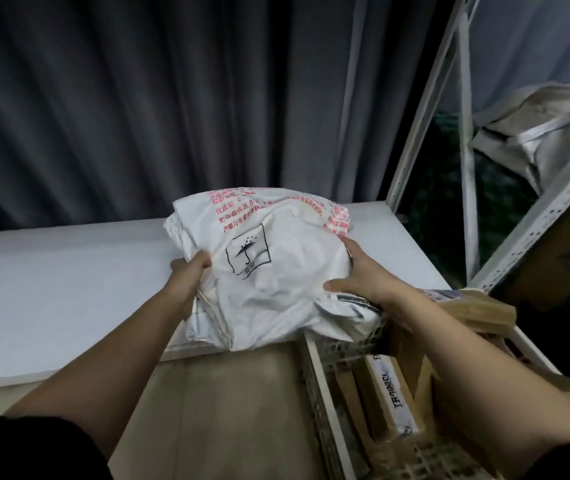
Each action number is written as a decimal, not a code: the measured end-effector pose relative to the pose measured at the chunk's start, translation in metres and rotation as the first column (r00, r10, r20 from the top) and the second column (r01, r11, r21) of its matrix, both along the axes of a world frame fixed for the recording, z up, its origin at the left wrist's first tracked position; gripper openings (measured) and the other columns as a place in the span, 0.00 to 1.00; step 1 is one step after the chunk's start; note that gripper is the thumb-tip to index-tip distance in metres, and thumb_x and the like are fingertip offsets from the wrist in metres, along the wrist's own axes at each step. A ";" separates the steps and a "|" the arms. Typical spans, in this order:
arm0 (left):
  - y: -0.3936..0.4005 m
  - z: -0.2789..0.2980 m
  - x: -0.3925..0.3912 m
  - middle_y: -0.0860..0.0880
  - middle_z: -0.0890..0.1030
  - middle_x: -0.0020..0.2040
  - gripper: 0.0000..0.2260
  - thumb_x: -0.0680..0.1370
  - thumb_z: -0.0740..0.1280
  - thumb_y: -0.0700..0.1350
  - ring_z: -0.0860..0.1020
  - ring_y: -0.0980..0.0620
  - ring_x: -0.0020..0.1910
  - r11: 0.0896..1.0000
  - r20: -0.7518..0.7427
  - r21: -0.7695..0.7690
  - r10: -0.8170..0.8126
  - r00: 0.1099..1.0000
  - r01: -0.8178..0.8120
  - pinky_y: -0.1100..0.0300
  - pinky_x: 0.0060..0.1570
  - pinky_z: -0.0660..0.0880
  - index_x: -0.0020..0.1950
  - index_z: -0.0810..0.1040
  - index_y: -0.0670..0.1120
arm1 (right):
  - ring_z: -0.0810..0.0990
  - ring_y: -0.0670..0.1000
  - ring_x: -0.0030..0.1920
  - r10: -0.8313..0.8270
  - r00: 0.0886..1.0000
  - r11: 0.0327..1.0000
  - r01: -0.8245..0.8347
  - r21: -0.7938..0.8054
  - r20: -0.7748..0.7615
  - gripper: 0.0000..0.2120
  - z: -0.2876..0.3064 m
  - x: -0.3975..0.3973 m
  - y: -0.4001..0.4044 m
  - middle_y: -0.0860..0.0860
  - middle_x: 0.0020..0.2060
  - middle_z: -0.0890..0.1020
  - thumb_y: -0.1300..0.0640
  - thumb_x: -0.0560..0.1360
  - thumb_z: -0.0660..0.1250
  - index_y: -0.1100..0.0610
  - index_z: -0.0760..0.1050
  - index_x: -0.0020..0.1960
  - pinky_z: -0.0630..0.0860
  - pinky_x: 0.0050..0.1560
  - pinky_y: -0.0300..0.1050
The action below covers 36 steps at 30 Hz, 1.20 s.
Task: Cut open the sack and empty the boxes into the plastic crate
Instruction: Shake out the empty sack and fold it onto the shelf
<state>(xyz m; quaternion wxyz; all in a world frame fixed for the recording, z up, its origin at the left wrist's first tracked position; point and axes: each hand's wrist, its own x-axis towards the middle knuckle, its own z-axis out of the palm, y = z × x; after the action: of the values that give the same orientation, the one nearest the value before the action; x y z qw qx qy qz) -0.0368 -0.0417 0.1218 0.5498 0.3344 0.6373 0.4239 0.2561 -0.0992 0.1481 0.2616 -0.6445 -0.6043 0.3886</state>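
A crumpled white woven sack [276, 268], printed with red text and a black umbrella mark, lies at the near right edge of the white table [69, 282], its lower corner overhanging the white plastic crate [314, 368]. The left hand [186, 275] grips the sack's left side, fingers curled into the cloth. The right hand [363, 275] lies on its right side, fingers spread and fairly straight, apparently pressing rather than grasping. Cardboard boxes [390, 396] lie piled in the crate beside the table's right end.
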 end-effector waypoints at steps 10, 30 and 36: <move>0.114 -0.059 0.046 0.37 0.80 0.56 0.17 0.75 0.60 0.32 0.80 0.40 0.51 0.991 0.059 0.111 -0.080 0.995 0.073 0.58 0.41 0.77 0.64 0.72 0.37 | 0.67 0.56 0.69 -0.414 0.884 0.910 0.397 0.118 0.218 0.26 -0.051 0.029 0.108 0.50 0.70 0.68 0.43 0.75 0.62 0.46 0.63 0.71 0.60 0.68 0.56; 0.140 -0.150 0.137 0.50 0.56 0.79 0.30 0.73 0.47 0.72 0.45 0.42 0.78 0.733 -0.978 -0.059 -0.179 0.108 0.678 0.36 0.71 0.40 0.72 0.62 0.64 | 0.39 0.62 0.76 0.000 0.618 1.000 -0.007 0.005 0.786 0.38 -0.181 0.029 0.177 0.49 0.77 0.40 0.28 0.73 0.49 0.39 0.38 0.75 0.47 0.71 0.70; 0.145 -0.206 0.111 0.42 0.54 0.79 0.39 0.65 0.47 0.74 0.52 0.35 0.76 0.725 -0.985 -0.152 -0.163 -0.046 0.672 0.32 0.66 0.59 0.75 0.59 0.63 | 0.38 0.62 0.76 0.175 0.550 0.982 -0.038 -0.185 0.817 0.37 -0.219 0.046 0.175 0.47 0.76 0.33 0.29 0.74 0.44 0.41 0.32 0.75 0.49 0.71 0.69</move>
<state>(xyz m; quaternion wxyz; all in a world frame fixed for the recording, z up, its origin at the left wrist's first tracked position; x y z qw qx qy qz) 0.0747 0.1038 -0.0845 0.0176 0.8057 0.5919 0.0141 0.3022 0.0763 -0.0707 -0.1256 -0.7307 -0.6639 0.0975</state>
